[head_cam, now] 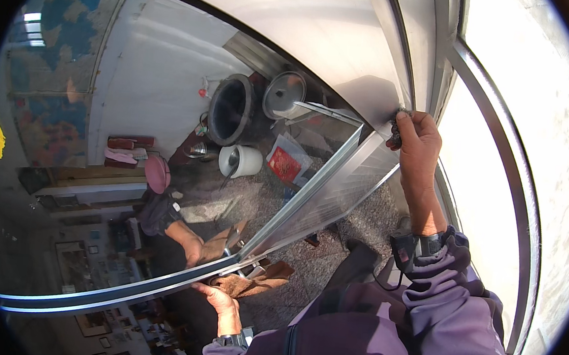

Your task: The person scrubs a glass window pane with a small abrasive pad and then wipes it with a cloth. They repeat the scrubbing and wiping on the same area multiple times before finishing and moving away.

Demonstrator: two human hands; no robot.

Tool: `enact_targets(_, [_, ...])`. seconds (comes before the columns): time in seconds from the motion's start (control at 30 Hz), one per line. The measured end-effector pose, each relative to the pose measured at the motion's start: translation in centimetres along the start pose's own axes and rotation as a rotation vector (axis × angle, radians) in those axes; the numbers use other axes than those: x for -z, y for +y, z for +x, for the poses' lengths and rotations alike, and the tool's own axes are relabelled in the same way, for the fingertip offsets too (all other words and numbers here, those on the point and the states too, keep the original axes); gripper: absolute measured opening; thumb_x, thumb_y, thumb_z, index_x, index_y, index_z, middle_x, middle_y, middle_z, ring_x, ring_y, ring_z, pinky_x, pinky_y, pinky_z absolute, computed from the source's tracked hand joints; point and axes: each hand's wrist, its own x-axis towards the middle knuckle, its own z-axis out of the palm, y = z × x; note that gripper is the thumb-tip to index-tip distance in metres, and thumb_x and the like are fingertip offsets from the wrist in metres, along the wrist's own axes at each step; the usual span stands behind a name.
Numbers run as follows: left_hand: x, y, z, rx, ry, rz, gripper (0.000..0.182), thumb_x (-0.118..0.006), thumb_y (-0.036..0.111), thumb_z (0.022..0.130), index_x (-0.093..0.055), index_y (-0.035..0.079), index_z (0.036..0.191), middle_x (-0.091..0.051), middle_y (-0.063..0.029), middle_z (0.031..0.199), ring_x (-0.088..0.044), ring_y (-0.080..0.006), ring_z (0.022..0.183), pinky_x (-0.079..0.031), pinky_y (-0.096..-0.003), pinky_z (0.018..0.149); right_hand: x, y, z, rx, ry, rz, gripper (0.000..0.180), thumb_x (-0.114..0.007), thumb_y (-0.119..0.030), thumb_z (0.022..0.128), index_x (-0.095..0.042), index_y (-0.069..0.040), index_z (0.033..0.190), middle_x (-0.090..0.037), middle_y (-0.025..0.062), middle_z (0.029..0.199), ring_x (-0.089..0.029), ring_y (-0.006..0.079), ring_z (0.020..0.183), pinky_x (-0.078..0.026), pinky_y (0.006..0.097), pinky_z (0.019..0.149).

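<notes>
My right hand point(420, 136) pinches a dark metal scouring pad point(397, 128) against the lower corner of a pale metal panel point(374, 84). Low in the view, my left hand point(220, 304) touches the metal edge of a glass door point(127, 290), beside its handle; some of its fingers are hidden, so its grip is unclear. A brown cloth point(260, 279) hangs at the metal handle point(256, 270), just above and right of that hand. The glass mirrors a hand and the cloth. A metal frame strip point(303, 189) runs from near the handle up towards the panel's corner.
Through or in the glass appear a dark round tub point(230, 109), a white bucket point(241, 161), a pink basin point(157, 173) and a red printed sheet point(284, 164). Speckled floor point(307, 265) lies below. A curved-looking metal frame point(515, 147) stands at the right, with bright ground beyond.
</notes>
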Motion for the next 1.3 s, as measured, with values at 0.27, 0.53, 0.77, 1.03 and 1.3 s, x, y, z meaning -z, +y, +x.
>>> enact_targets(0.27, [-1.0, 0.8, -1.0, -0.039, -0.032, 0.056, 0.097, -0.03, 0.08, 0.091, -0.03, 0.005, 0.153, -0.035, -0.0104, 0.156, -0.036, -0.0267, 0.141, -0.028, -0.0382, 0.119, -0.6, 0.5, -1.3, 0.133, -0.07, 0.015, 0.014, -0.066, -0.01, 0.094, -0.059, 0.001, 0.092, -0.061, 0.0, 0.075, -0.053, 0.0033, 0.062, -0.045, 0.0202, 0.054])
enact_targets(0.53, [-0.8, 0.6, -0.8, -0.053, -0.052, 0.052, 0.098, -0.03, 0.08, 0.09, -0.03, 0.006, 0.154, -0.035, -0.0107, 0.156, -0.036, -0.0267, 0.141, -0.028, -0.0392, 0.118, -1.0, 0.7, -1.7, 0.236, -0.146, 0.084, 0.015, -0.067, -0.01, 0.093, -0.059, 0.001, 0.091, -0.062, 0.0005, 0.075, -0.054, 0.0034, 0.064, -0.045, 0.0201, 0.057])
enact_targets(0.77, [-1.0, 0.4, -0.9, -0.048, -0.027, 0.047, 0.099, -0.032, 0.081, 0.09, -0.03, 0.004, 0.153, -0.035, -0.0109, 0.156, -0.036, -0.0268, 0.141, -0.029, -0.0394, 0.118, 3.3, 3.8, -1.2, -0.139, -0.056, -0.032, 0.017, -0.068, -0.014, 0.092, -0.06, 0.001, 0.096, -0.063, 0.005, 0.075, -0.06, 0.0116, 0.056, -0.046, 0.0244, 0.048])
enact_targets(1.03, [1.3, -1.5, 0.4, -0.028, 0.015, 0.076, 0.093, -0.032, 0.075, 0.095, -0.031, 0.002, 0.152, -0.039, -0.0108, 0.153, -0.04, -0.0249, 0.138, -0.033, -0.036, 0.115, 7.3, 7.7, -5.1, -0.519, -0.093, -0.021, 0.016, -0.063, -0.019, 0.095, -0.058, -0.005, 0.1, -0.063, 0.0058, 0.08, -0.063, 0.0151, 0.058, -0.05, 0.0242, 0.051])
enact_targets(1.3, [3.0, -4.5, 1.7, -0.09, -0.17, 0.034, 0.084, -0.035, 0.069, 0.098, -0.035, 0.002, 0.15, -0.041, -0.0097, 0.15, -0.042, -0.025, 0.135, -0.033, -0.0387, 0.115, 5.1, 7.5, -7.7, -0.414, -0.04, 0.063, 0.019, -0.064, -0.012, 0.093, -0.056, -0.003, 0.108, -0.063, 0.0062, 0.088, -0.067, 0.017, 0.069, -0.054, 0.0263, 0.06])
